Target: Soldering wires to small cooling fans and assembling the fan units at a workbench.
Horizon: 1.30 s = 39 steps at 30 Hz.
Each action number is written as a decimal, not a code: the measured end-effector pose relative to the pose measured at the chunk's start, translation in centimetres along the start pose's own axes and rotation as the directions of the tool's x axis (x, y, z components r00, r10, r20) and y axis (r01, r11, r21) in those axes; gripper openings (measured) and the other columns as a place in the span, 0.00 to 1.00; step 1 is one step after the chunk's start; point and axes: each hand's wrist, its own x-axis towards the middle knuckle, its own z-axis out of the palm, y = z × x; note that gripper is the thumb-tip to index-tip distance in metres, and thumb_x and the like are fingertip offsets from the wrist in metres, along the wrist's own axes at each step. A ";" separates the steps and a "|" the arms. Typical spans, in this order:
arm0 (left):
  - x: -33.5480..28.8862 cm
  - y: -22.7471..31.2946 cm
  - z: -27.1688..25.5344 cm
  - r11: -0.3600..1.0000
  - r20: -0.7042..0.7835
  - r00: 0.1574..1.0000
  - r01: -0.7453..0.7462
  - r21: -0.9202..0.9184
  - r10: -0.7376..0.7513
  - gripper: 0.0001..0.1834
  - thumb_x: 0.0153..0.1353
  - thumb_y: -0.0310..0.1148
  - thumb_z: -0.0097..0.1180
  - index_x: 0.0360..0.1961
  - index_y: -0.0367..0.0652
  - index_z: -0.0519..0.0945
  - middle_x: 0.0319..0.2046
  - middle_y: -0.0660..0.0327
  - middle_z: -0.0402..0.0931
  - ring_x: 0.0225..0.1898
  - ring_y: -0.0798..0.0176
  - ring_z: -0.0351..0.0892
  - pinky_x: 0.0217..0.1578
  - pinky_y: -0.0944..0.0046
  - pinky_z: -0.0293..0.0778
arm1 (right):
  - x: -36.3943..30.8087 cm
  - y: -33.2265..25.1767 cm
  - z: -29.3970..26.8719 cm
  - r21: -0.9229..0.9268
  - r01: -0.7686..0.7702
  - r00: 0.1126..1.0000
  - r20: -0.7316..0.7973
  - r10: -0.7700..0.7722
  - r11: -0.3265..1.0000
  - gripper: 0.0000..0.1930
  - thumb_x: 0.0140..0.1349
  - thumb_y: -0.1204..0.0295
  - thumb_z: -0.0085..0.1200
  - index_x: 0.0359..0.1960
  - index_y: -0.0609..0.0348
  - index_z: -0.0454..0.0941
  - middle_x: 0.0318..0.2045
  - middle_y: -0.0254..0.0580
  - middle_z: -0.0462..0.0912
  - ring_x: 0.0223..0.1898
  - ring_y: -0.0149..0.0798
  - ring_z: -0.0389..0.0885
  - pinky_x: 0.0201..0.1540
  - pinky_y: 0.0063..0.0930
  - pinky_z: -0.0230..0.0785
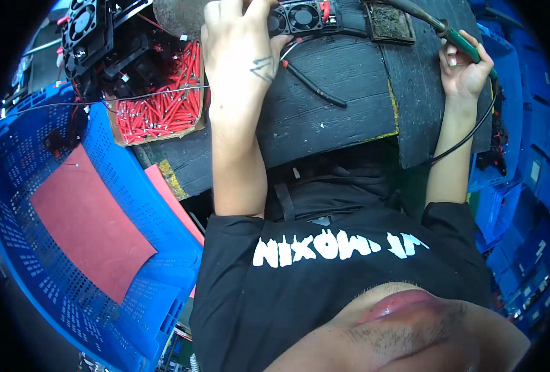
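My right hand [465, 68] is closed around the green handle of a soldering iron [467, 46], whose metal shaft slants up to the left. My left hand [237, 46] is bent over the far side of the bench, its fingertips cut off by the upper edge. Its thumb lies beside a black unit with two small fans [303, 18] and red and white wires. Whatever these fingers pinch is hidden. A thin wire [157, 93] runs from the left to behind this wrist. A black cable [315, 85] lies loose on the bench, near the unit.
The dark bench [349, 118] has yellow-marked edges. A square metal tray [391, 25] sits near the iron. On the left are a box of red-sleeved parts [157, 115], stacked black fans [84, 25] and a blue basket [182, 248] with a pink sheet [95, 223]. Blue bins [535, 167] stand right.
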 end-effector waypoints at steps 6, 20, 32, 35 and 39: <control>0.6 0.8 -3.3 0.831 0.404 0.834 0.110 0.545 -0.376 0.22 0.53 0.33 0.72 0.48 0.36 0.84 0.38 0.60 0.77 0.38 0.68 0.75 0.41 0.69 0.72 | 0.0 0.6 -0.3 -0.017 0.037 0.999 -0.020 -0.037 0.999 0.26 0.71 0.58 0.35 0.49 0.64 0.83 0.25 0.47 0.79 0.20 0.32 0.69 0.18 0.20 0.57; 0.6 6.5 -7.7 0.842 0.404 0.796 0.529 -0.103 -0.451 0.26 0.50 0.25 0.73 0.53 0.37 0.83 0.46 0.62 0.78 0.40 0.69 0.73 0.46 0.70 0.72 | 0.7 1.3 -0.9 -0.077 0.040 0.999 -0.014 -0.042 0.996 0.27 0.73 0.58 0.33 0.51 0.65 0.82 0.27 0.48 0.81 0.21 0.31 0.71 0.19 0.20 0.58; -3.9 12.9 -16.7 0.822 0.115 0.818 0.544 0.167 -0.564 0.26 0.46 0.25 0.74 0.49 0.37 0.83 0.41 0.61 0.77 0.40 0.67 0.74 0.41 0.69 0.72 | 0.5 1.0 1.9 -0.108 -0.010 0.991 -0.136 -0.004 0.994 0.24 0.71 0.58 0.38 0.48 0.62 0.83 0.26 0.44 0.81 0.19 0.30 0.70 0.17 0.19 0.56; -5.4 13.9 -19.1 0.790 -0.054 0.824 0.558 0.255 -0.564 0.25 0.47 0.24 0.74 0.49 0.37 0.83 0.41 0.62 0.77 0.40 0.69 0.75 0.41 0.70 0.72 | 0.4 1.1 1.5 -0.070 -0.013 0.993 -0.117 0.004 0.997 0.24 0.72 0.57 0.39 0.48 0.62 0.83 0.25 0.45 0.81 0.18 0.31 0.71 0.16 0.20 0.57; -4.5 14.7 -19.5 0.712 -0.296 0.682 0.702 0.009 -0.669 0.23 0.49 0.23 0.74 0.49 0.35 0.83 0.41 0.65 0.78 0.37 0.74 0.74 0.40 0.74 0.71 | -0.3 1.5 0.9 -0.036 -0.022 0.993 -0.118 0.017 0.999 0.23 0.70 0.56 0.39 0.46 0.62 0.82 0.24 0.46 0.81 0.16 0.32 0.72 0.13 0.21 0.57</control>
